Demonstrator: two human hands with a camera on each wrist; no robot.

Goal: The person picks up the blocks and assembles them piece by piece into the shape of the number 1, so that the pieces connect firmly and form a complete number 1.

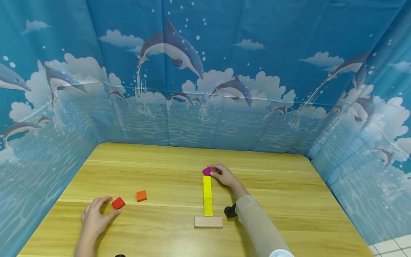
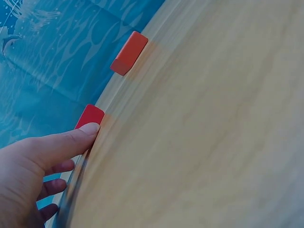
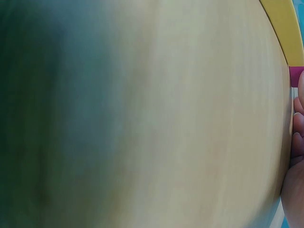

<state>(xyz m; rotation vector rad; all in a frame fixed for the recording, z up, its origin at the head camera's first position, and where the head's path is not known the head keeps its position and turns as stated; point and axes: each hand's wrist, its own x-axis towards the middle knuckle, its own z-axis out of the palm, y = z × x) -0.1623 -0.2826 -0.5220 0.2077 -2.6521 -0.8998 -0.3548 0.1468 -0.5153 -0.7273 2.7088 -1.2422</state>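
My right hand [image 1: 224,175] pinches a magenta block [image 1: 206,171] at the far end of a line of yellow blocks [image 1: 207,192]. In the right wrist view only a sliver of the magenta block [image 3: 296,76] shows at the right edge, beside a yellow block [image 3: 285,28]. Around a red block [image 1: 118,203] on the table, my left hand [image 1: 94,217] has its thumb and forefinger spread. The thumb lies close against the red block [image 2: 90,116] in the left wrist view; whether it touches cannot be told. An orange block [image 1: 141,196] lies farther right.
A pale wooden block [image 1: 208,222] lies crosswise at the near end of the yellow line. Some black object [image 1: 229,211] shows beside my right sleeve. The wooden table [image 1: 167,228] is bounded by a blue dolphin-print curtain [image 1: 192,117] at the back and sides.
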